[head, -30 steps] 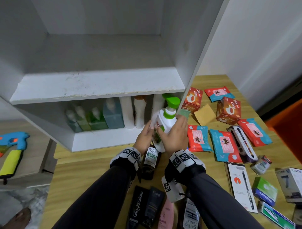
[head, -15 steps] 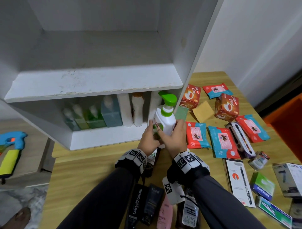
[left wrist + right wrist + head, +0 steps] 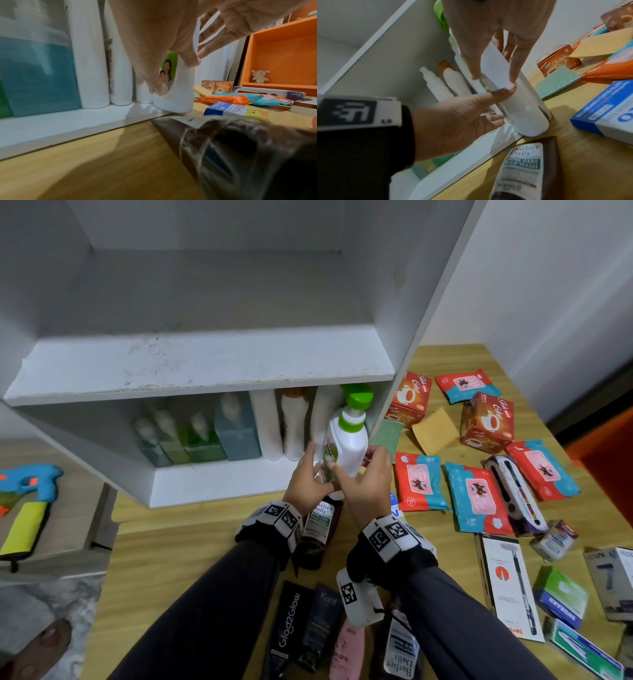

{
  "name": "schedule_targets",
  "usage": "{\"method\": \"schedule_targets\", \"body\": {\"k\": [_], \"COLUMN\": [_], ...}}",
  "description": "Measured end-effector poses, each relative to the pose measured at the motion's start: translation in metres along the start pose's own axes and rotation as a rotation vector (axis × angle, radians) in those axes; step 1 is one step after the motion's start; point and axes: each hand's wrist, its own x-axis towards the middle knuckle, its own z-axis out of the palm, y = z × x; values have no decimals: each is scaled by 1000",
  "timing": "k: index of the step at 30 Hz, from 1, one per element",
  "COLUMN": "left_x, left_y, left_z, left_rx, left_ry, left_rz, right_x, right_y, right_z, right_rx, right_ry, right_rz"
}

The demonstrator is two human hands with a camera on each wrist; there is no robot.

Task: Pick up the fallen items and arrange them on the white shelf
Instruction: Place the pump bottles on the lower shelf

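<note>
Since a second ago, both hands have carried the pump bottle (image 3: 347, 440) forward and down, so its base now sits on the front right corner of the shelf's (image 3: 219, 482) lower board, beside the white bottles (image 3: 265, 426). It stands tilted slightly, green pump under the upper board. The left hand (image 3: 308, 477) and right hand (image 3: 366, 479) hold it between them, fingers only loosely curved around its sides, thumbs on the front. A brown face-wash bottle (image 3: 317, 529) lies on the desk (image 3: 178, 563) just under the wrists; wipes packs (image 3: 419, 481) and tea boxes (image 3: 486, 422) lie to the right.
</note>
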Motion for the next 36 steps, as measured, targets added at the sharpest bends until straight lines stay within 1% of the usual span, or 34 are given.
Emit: {"method": "schedule_targets", "body": {"k": [3, 6, 9, 10, 12, 13, 14, 16, 17, 19, 23, 26, 31, 33, 36], "left_x": [-2, -3, 2, 4, 9, 7, 8, 11, 12, 14, 20, 21, 16, 16, 18], "left_y": [0, 4, 9, 10, 11, 16, 18, 18, 19, 20, 15, 12, 7, 4, 2], "left_z": [-1, -2, -2, -2, -2, -4, -5, -8, -9, -10, -9, -8, -3, -3, -2], "left_rx": [53, 76, 134, 163, 166, 157, 133, 113, 110, 101, 89, 109, 114, 115, 110], "left_ry": [-13, -79, -141, -158, -171, -179, -191, -214, -218, -206, -226, -203, -60, -18, 0], "left_rz": [-5, 14, 55, 63, 92, 100, 108, 131, 144, 150, 134, 101, 100, 96, 73], "right_x": [-4, -8, -8, -7, -5, -4, -3, -3, -3, 0, -1, -1, 1, 2, 5], "right_y": [3, 1, 1, 2, 2, 1, 0, 1, 2, 2, 2, 4, 2, 3, 7], "right_z": [1, 1, 0, -2, -4, -4, -4, 2, 5, 9, 14, 17, 16, 15, 16], "right_rx": [-16, -22, -46, -46, -35, -31, -42, -71, -80, -69, -41, 1, 121, 139, 176], "right_ry": [45, 86, 62, 15, -76, -83, -65, 17, 53, 90, 123, 132, 108, 111, 108], "right_rz": [-65, -126, -154, -105, 69, 99, 64, -80, -123, -138, -134, -68, 94, 120, 148]}}
